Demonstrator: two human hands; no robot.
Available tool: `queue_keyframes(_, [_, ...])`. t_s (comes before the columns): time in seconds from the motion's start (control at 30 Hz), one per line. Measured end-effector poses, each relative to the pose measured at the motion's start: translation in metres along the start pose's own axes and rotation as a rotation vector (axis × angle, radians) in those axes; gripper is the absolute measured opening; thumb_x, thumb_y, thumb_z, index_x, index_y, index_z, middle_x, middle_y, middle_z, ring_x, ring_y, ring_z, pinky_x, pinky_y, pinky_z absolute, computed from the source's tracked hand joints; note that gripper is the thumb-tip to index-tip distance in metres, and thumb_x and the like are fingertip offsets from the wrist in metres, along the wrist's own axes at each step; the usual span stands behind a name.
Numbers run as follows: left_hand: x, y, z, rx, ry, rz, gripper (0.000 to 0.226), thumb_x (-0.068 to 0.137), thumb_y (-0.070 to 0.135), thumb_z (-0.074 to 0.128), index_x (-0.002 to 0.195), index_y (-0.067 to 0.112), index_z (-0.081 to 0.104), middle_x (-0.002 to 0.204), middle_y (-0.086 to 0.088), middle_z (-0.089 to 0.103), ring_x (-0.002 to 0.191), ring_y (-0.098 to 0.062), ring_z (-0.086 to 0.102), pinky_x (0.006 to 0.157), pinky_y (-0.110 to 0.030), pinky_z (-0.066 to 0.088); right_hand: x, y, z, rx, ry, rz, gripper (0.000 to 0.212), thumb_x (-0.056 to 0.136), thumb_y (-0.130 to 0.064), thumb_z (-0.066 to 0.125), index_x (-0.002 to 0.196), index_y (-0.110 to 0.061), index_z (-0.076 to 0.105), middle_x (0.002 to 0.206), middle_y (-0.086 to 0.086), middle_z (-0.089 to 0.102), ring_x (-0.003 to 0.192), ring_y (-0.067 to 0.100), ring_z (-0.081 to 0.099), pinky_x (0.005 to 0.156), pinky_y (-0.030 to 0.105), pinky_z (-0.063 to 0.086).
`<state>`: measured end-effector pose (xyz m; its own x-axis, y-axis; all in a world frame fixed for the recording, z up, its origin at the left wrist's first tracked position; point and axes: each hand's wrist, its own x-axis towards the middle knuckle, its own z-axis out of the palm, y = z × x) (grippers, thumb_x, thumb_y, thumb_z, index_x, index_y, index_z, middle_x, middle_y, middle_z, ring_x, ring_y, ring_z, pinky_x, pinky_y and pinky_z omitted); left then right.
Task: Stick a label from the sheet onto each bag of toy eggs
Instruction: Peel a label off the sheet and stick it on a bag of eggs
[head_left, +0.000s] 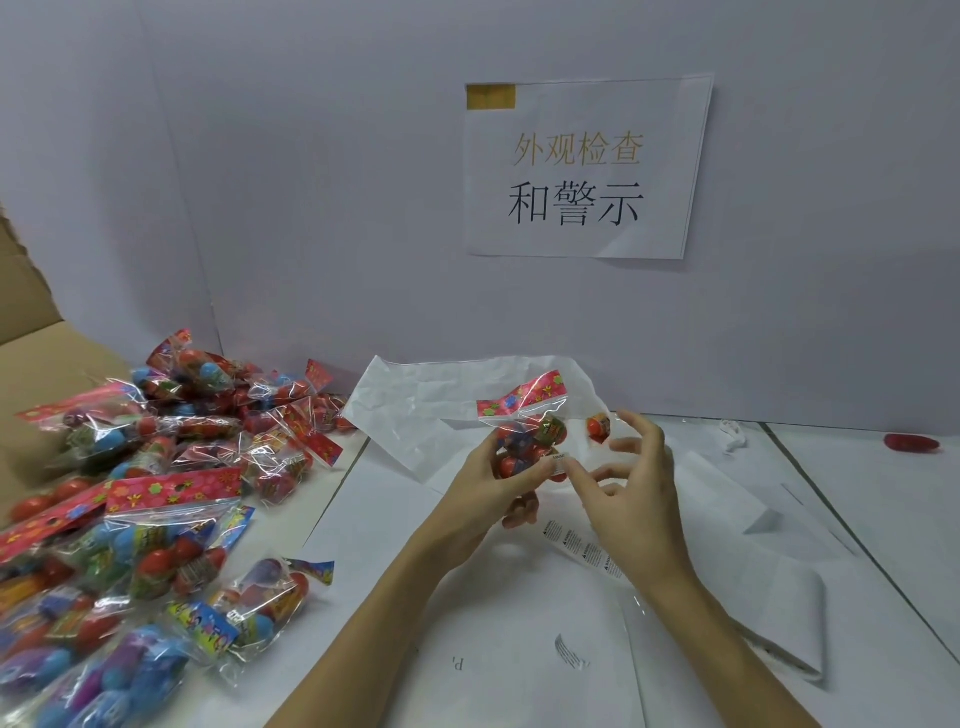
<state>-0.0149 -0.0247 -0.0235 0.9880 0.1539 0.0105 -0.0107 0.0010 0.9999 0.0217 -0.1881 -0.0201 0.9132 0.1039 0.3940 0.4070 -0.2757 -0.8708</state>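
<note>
Label sheet (582, 551) partly behind the right hand (631, 488); label print too small; left-edge bags (31, 670) blurred, cropped

Two bare forearms reach into view from the bottom edge, with no sleeves showing as far as the frame goes. The left hand (485, 486) and the right hand (631, 486) wear no gloves, rings, watch or bracelet. The fingers (641, 428) are slim, with short, plain nails that carry no polish, and both wrists are bare
</note>
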Motion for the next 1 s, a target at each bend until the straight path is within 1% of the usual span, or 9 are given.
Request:
queue_keyframes(0.07, [-0.002, 0.002, -0.002, -0.050, -0.022, 0.005, 0.057, 0.080, 0.045, 0.076, 0.130, 0.032, 0.051, 0.083, 0.009, 0.076, 0.059, -0.011, 0.063, 0.054, -0.021, 0.050, 0.003, 0.000, -0.003, 0.023, -0.054, 0.072, 0.055, 0.087, -0.044, 0.077, 0.135, -0.027, 0.055, 0.114, -0.003, 0.062, 0.087, 0.008, 0.066, 0.062, 0.014, 0.054])
queue_keyframes(0.13, [-0.003, 0.003, -0.001, -0.075, -0.053, 0.023, 0.061, 0.083, 0.042, 0.076, 0.135, 0.024, 0.052, 0.082, 0.006, 0.074, 0.061, -0.013, 0.062, 0.053, -0.021, 0.048, 0.003, 0.001, -0.004, 0.127, -0.192, 0.161, 0.048, 0.084, -0.059, 0.070, 0.120, -0.028, 0.066, 0.089, -0.011, 0.071, 0.077, 0.007, 0.067, 0.061, 0.017, 0.052])
queue_keyframes(0.23, [-0.005, 0.003, 0.001, -0.080, -0.082, 0.040, 0.059, 0.086, 0.040, 0.076, 0.137, 0.021, 0.053, 0.082, 0.001, 0.071, 0.061, -0.015, 0.061, 0.053, -0.021, 0.047, 0.001, 0.003, -0.003, 0.264, -0.297, 0.168, 0.035, 0.089, -0.054, 0.067, 0.104, -0.022, 0.073, 0.064, -0.007, 0.065, 0.055, 0.006, 0.057, 0.054, 0.018, 0.050])
queue_keyframes(0.37, [-0.006, 0.005, -0.002, -0.090, -0.093, 0.048, 0.055, 0.086, 0.040, 0.076, 0.133, 0.024, 0.053, 0.079, 0.002, 0.069, 0.063, -0.015, 0.063, 0.054, -0.020, 0.048, 0.004, 0.003, -0.004, 0.404, -0.315, 0.182, 0.019, 0.099, -0.032, 0.065, 0.097, -0.016, 0.075, 0.068, 0.006, 0.062, 0.059, 0.012, 0.057, 0.055, 0.022, 0.050])
queue_keyframes(0.57, [-0.001, 0.004, 0.002, -0.097, 0.027, 0.059, 0.052, 0.089, 0.060, 0.072, 0.128, 0.027, 0.066, 0.110, 0.003, 0.078, 0.100, -0.018, 0.075, 0.081, -0.024, 0.058, 0.009, 0.005, -0.011, 0.324, -0.184, 0.102, 0.013, 0.100, -0.019, 0.069, 0.096, -0.010, 0.077, 0.059, -0.007, 0.061, 0.054, 0.008, 0.053, 0.055, 0.019, 0.048])
queue_keyframes(0.7, [0.002, 0.006, -0.012, -0.386, 0.156, 0.025, 0.043, 0.086, 0.041, 0.074, 0.116, 0.010, 0.075, 0.109, -0.010, 0.079, 0.097, -0.022, 0.075, 0.081, -0.028, 0.058, 0.010, 0.001, -0.018, 0.262, -0.328, 0.063, 0.012, 0.099, -0.022, 0.070, 0.093, -0.015, 0.077, 0.066, 0.001, 0.067, 0.058, 0.011, 0.058, 0.058, 0.022, 0.051])
queue_keyframes(0.8, [0.003, 0.003, -0.010, -0.464, 0.257, -0.004, 0.033, 0.088, 0.033, 0.076, 0.113, 0.011, 0.075, 0.106, -0.009, 0.080, 0.094, -0.022, 0.078, 0.079, -0.031, 0.059, 0.006, 0.001, -0.011, 0.218, -0.390, 0.066, 0.012, 0.100, -0.019, 0.068, 0.092, -0.014, 0.076, 0.073, 0.006, 0.072, 0.063, 0.017, 0.066, 0.059, 0.023, 0.054])
queue_keyframes(0.9, [0.003, 0.000, -0.008, -0.416, 0.332, -0.014, 0.028, 0.093, 0.030, 0.075, 0.115, 0.014, 0.075, 0.104, -0.007, 0.081, 0.093, -0.023, 0.079, 0.078, -0.037, 0.062, 0.004, 0.003, -0.006, 0.180, -0.464, 0.084, 0.015, 0.100, -0.024, 0.068, 0.090, -0.017, 0.075, 0.078, 0.003, 0.076, 0.070, 0.017, 0.072, 0.062, 0.024, 0.055])
queue_keyframes(1.0, [0.001, 0.000, -0.011, -0.239, 0.313, 0.055, 0.043, 0.083, 0.044, 0.081, 0.115, 0.017, 0.074, 0.102, -0.006, 0.081, 0.092, -0.026, 0.079, 0.075, -0.038, 0.065, 0.003, 0.002, -0.008, 0.173, -0.500, 0.142, 0.019, 0.095, -0.045, 0.070, 0.095, -0.027, 0.078, 0.087, -0.005, 0.079, 0.081, 0.009, 0.075, 0.067, 0.020, 0.058])
